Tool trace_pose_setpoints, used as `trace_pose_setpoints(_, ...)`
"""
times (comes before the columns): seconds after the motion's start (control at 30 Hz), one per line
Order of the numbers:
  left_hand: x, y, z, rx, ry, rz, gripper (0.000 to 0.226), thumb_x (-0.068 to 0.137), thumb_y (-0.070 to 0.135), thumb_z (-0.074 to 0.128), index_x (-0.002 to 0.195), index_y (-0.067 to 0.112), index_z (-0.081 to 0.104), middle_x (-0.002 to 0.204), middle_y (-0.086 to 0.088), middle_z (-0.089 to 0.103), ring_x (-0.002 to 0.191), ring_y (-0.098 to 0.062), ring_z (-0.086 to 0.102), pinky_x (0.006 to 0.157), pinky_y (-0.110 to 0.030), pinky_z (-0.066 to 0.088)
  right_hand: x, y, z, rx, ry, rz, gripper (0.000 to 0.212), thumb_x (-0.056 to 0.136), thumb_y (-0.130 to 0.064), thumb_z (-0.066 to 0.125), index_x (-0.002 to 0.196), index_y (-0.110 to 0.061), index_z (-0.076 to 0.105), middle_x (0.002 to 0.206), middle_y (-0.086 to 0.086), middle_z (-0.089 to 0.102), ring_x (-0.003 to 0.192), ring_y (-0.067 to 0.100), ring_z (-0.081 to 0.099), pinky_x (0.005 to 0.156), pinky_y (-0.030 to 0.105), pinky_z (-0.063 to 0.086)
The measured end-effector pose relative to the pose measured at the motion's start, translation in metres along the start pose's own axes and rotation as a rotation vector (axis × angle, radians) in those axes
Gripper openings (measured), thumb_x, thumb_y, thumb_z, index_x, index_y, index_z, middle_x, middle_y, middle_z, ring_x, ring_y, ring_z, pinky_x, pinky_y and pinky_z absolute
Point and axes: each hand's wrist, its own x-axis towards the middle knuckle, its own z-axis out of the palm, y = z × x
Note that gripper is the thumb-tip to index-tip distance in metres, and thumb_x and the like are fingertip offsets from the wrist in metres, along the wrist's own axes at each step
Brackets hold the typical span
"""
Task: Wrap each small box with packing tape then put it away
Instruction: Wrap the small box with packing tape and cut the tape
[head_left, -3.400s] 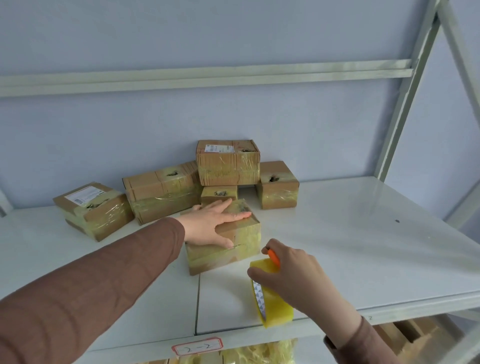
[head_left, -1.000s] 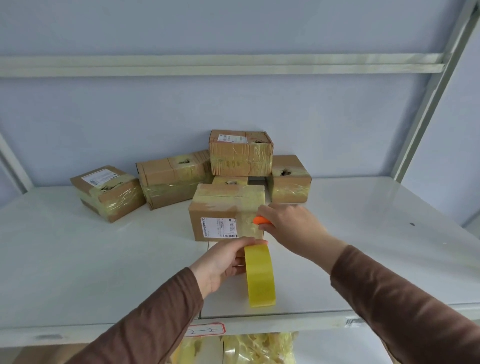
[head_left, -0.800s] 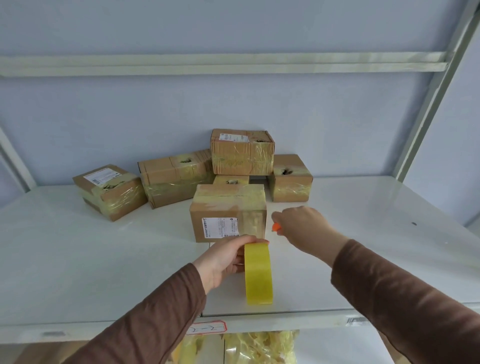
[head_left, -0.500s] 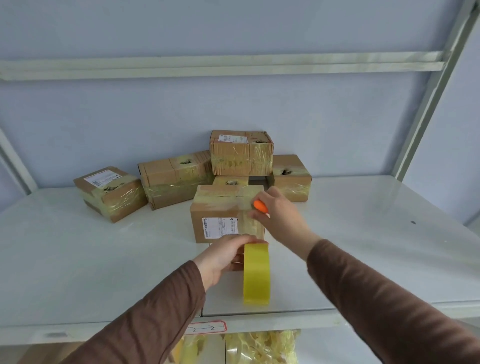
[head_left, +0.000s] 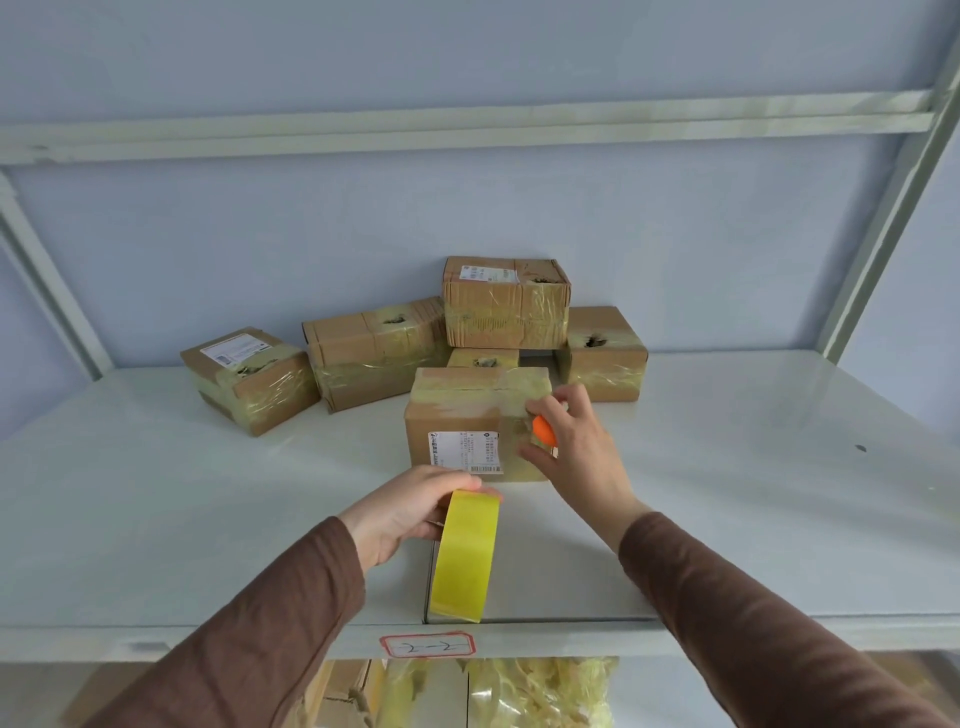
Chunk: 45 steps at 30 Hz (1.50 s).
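A small cardboard box with a white label on its front stands in the middle of the white shelf, with tape across its top and right side. My right hand is at the box's right front corner, its fingers curled around a small orange cutter. My left hand grips a yellow roll of packing tape standing on edge just in front of the box.
Several taped boxes sit at the back: one at the left, a long one, a stacked one and one at the right. A shelf post rises at the right. A red-framed tag marks the front edge.
My right hand with the orange cutter slid down from the box's top right edge to its right front corner. The left hand kept holding the tape roll in place.
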Motion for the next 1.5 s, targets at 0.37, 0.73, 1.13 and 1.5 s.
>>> trace_pose_setpoints(0.37,-0.002,-0.001,-0.001,-0.05,0.025,0.053,0.029,0.103,0.032,0.056,0.11,0.019,0.081,0.114,-0.003,0.077,0.116,-0.028,0.069,0.106,-0.041,0.051,0.003,0.0,0.01,-0.196,-0.024,-0.099,0.041,0.086,-0.027,0.08,0.114,-0.009,0.057,0.122,0.011,0.049,0.105,0.029,0.054,0.06,0.035,0.053)
trace_pose_setpoints(0.73,-0.026,-0.018,-0.029,-0.149,-0.011,0.175,0.036,0.094,0.037,0.06,0.111,0.012,0.079,0.12,-0.011,0.074,0.112,-0.029,0.07,0.094,-0.035,0.055,0.022,0.051,-0.034,-0.021,-0.063,0.016,0.032,0.092,-0.03,0.073,0.122,-0.026,0.064,0.121,-0.006,0.054,0.112,0.022,0.054,0.074,0.034,0.047)
trace_pose_setpoints(1.13,-0.056,-0.008,-0.058,0.384,0.137,0.419,0.028,0.097,0.038,0.057,0.099,0.024,0.082,0.103,-0.007,0.078,0.104,-0.033,0.069,0.098,-0.048,0.048,-0.002,-0.11,-0.004,0.735,-0.198,0.224,0.013,0.101,-0.023,0.052,0.101,-0.015,0.042,0.083,0.004,0.051,0.072,0.011,0.048,0.07,0.038,0.044)
trace_pose_setpoints(1.5,-0.074,-0.014,-0.091,0.711,0.124,0.286,0.026,0.094,0.048,0.058,0.08,0.035,0.075,0.077,0.021,0.071,0.075,0.003,0.065,0.075,-0.028,0.05,-0.021,-0.15,0.044,0.867,-0.405,0.228,0.059,0.086,-0.059,0.071,0.116,-0.017,0.044,0.101,-0.001,0.058,0.085,0.01,0.055,0.079,0.034,0.051)
